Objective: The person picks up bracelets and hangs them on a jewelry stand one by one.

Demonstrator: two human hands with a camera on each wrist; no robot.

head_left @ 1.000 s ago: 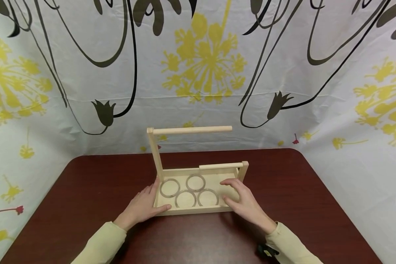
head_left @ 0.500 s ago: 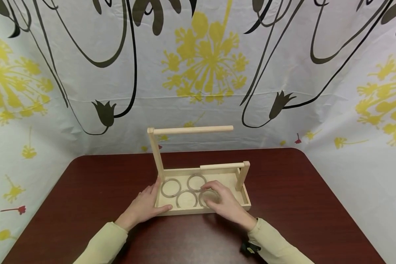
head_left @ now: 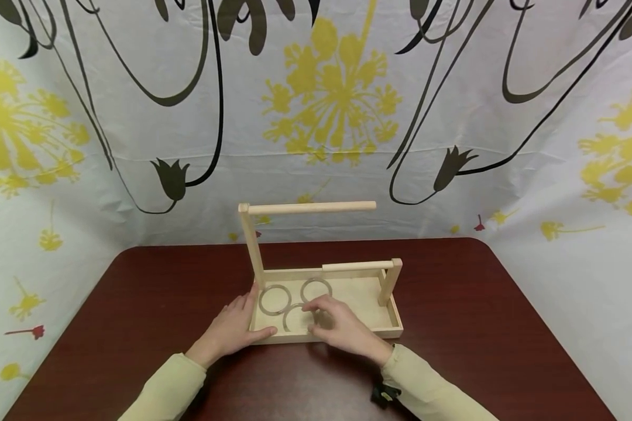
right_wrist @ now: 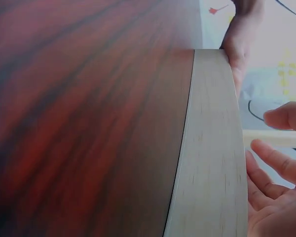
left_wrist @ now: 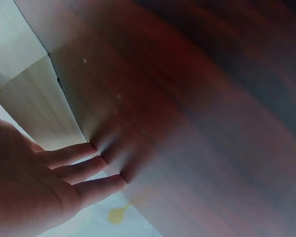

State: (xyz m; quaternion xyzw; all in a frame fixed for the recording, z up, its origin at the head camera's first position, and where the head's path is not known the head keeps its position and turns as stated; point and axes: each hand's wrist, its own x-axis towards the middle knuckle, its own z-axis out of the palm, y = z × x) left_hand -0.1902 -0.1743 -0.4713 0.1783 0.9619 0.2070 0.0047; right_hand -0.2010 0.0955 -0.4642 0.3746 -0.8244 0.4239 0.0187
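Note:
A pale wooden tray (head_left: 358, 292) lies on the dark red-brown table. My left hand (head_left: 232, 327) braces its left end, straight fingers along the outside and thumb over the front rim. In the left wrist view the fingertips (left_wrist: 119, 178) rest on the tabletop. My right hand (head_left: 342, 327) is over the tray's front middle, thumb and fingers apart; the right wrist view shows nothing pinched between them. Inside lie thin rings: one at left (head_left: 260, 299), a back ring (head_left: 316, 279) and a front ring (head_left: 285, 318). A further ring is largely hidden under my right hand.
A tall post (head_left: 251, 248) at the tray's left end carries a long horizontal dowel (head_left: 311, 208). The short right post (head_left: 391, 282) carries a shorter dowel (head_left: 355, 266) pointing left. Behind the table (head_left: 442, 316) hangs a patterned cloth (head_left: 274, 134).
My right hand has moved left from the tray's right end, over the right front ring, to the edge of the middle front ring. My left hand stays in place.

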